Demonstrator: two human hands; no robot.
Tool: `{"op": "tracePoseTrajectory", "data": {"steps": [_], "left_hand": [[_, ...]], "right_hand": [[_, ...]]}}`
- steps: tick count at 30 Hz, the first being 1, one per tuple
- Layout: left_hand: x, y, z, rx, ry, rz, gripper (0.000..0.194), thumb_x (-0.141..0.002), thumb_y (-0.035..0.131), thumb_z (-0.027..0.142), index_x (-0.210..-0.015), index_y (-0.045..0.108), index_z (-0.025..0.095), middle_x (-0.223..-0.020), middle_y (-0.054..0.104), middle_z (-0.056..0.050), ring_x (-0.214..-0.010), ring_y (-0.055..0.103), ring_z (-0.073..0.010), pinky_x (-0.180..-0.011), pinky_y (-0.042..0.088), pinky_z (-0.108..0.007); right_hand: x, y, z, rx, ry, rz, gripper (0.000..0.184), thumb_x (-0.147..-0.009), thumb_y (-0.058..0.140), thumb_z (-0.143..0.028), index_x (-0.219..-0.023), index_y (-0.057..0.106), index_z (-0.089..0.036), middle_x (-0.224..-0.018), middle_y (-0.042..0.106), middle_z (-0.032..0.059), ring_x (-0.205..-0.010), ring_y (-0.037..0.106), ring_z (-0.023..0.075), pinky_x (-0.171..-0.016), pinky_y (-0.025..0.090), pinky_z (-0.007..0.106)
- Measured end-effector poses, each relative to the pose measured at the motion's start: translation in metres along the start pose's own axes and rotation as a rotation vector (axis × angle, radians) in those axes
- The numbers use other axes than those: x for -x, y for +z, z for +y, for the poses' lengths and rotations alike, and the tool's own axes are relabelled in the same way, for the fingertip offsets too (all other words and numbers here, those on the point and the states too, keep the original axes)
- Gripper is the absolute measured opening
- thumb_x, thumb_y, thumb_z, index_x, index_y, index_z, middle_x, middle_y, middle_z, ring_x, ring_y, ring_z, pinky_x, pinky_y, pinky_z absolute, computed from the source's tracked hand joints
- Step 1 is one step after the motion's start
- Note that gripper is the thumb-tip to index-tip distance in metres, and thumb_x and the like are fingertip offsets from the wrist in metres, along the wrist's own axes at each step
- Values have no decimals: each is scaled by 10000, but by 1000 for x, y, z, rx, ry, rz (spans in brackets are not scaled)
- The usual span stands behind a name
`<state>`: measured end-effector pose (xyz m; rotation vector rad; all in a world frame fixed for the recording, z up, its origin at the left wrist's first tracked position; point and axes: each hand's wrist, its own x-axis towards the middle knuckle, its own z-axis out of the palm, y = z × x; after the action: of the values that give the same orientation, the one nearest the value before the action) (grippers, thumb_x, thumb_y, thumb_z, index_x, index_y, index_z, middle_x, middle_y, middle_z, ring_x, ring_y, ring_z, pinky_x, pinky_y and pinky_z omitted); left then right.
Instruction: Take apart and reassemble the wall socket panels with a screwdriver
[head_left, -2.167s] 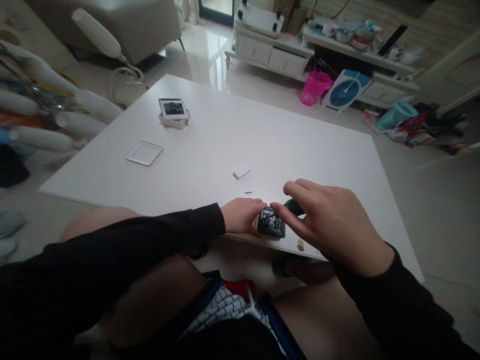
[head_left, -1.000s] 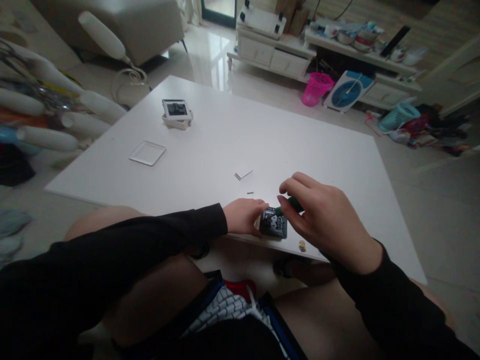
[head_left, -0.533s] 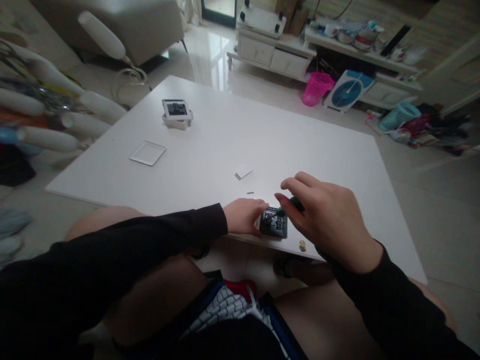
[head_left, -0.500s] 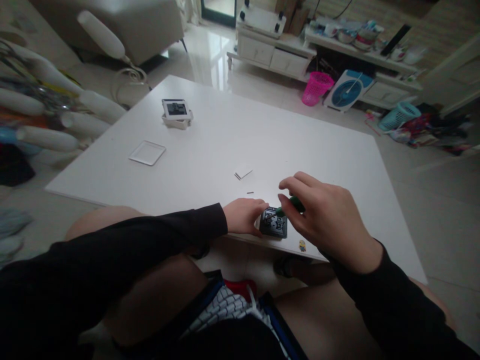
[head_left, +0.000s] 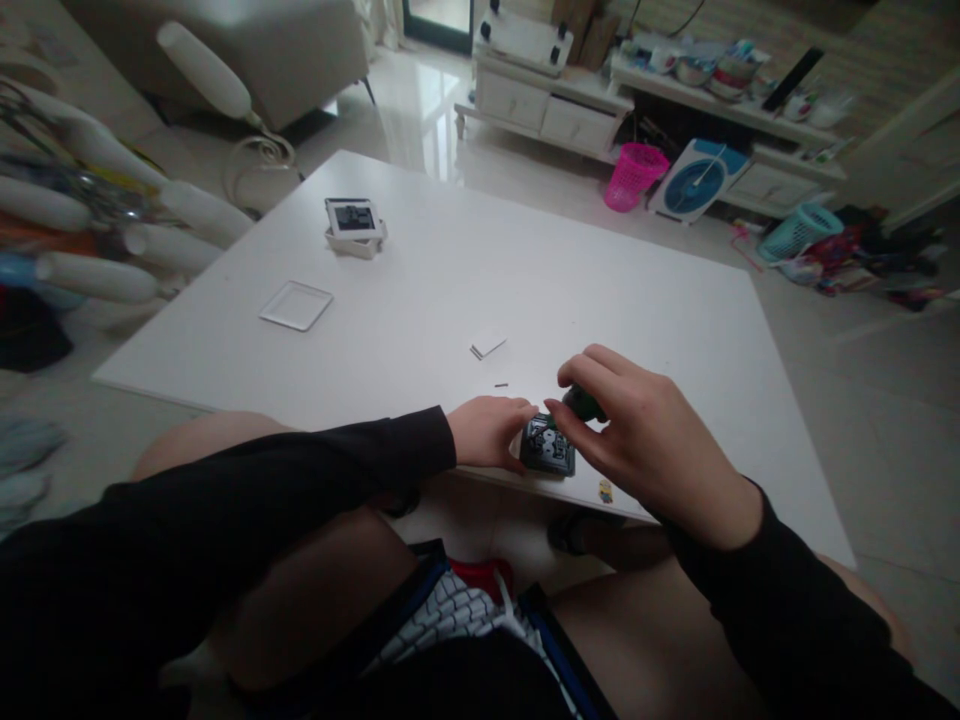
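A small square device with a black inner face, looking like a wall switch or socket module (head_left: pixel 553 452), lies at the table's near edge. My left hand (head_left: pixel 491 432) grips its left side between thumb and fingers. My right hand (head_left: pixel 637 430) is closed around the green handle of a screwdriver (head_left: pixel 583 403), slanting down toward the module; its tip is mostly hidden by my fingers. Just beyond the module lies a small screw (head_left: pixel 501 385). Farther off rests a thin white piece (head_left: pixel 489 348) with small dark strips at its left end.
On the white table (head_left: pixel 420 300), a square white frame (head_left: pixel 297 305) lies at left, with another opened switch module (head_left: pixel 354 226) behind it. A small yellow sticker (head_left: pixel 605 491) marks the near edge. White chair spindles (head_left: pixel 97 278) stand left of the table.
The green screwdriver handle has shifted and turned slightly in my right hand, whose thumb has moved a little left over the module. My left hand stays in place.
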<state>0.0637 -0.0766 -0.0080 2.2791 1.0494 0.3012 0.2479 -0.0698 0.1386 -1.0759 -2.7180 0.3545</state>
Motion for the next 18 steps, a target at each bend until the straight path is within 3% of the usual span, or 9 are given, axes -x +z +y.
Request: {"op": "tracePoseTrajectory", "data": {"steps": [6,12,18], "left_hand": [[-1,5,-5,45,-8,12,522,-823,761,497,-1234,593,222,-1186,697,-77,-1043,677,-281,-868,513,-361],[1,1,-4,76,10,4,565,-798,793,453,-1278,601,226,-1235,705,-78,-1103,682,-294,-898,525,-364],[-3,-1,1,-23,-41,-42,603,-784,789,489,-1264,584,188,-1231,695,-120,-1066,692,-319,-865,527,-377]], "right_hand": [[1,-8,-1,-263,-53,-34,267,-773,610,-80,-1008,586,-203,-949,650,52,-863,596,210,-749,446,318],[-2,-1,5,-403,11,-59,165,-874,618,-144,-1023,611,-214,-949,701,46,-859,636,207,-771,492,345],[7,-2,13,-465,135,268,200,-963,589,-270,-1153,540,-237,-1036,668,60,-912,661,225,-784,530,389]]}}
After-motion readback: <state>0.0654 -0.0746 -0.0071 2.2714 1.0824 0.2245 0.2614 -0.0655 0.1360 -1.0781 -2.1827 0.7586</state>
